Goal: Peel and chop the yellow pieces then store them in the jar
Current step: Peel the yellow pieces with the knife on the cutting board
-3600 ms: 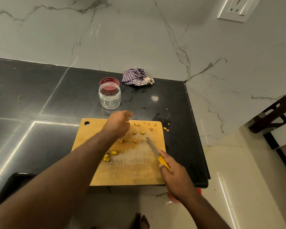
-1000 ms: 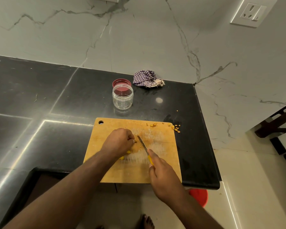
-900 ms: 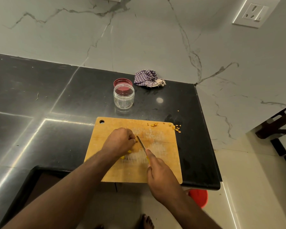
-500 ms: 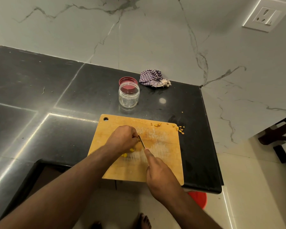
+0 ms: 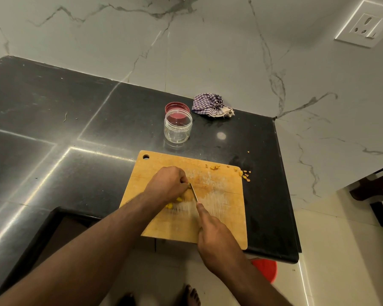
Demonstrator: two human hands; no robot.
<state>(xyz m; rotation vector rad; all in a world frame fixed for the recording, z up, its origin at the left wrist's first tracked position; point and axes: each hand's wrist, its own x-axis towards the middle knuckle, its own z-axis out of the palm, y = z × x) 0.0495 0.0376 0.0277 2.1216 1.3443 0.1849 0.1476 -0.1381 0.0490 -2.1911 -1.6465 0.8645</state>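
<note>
Chopping yellow pieces on the board

The right hand (image 5: pixel 217 239) grips the knife (image 5: pixel 194 193); the left hand (image 5: pixel 168 184) curls over yellow pieces (image 5: pixel 174 202) on the cutting board (image 5: pixel 226 217), fingertips touching the blade, so a slip could nick them. The jar (image 5: pixel 177 125) stands open beyond, with nothing in it; scraps (image 5: pixel 244 174) could roll off the counter.
</note>
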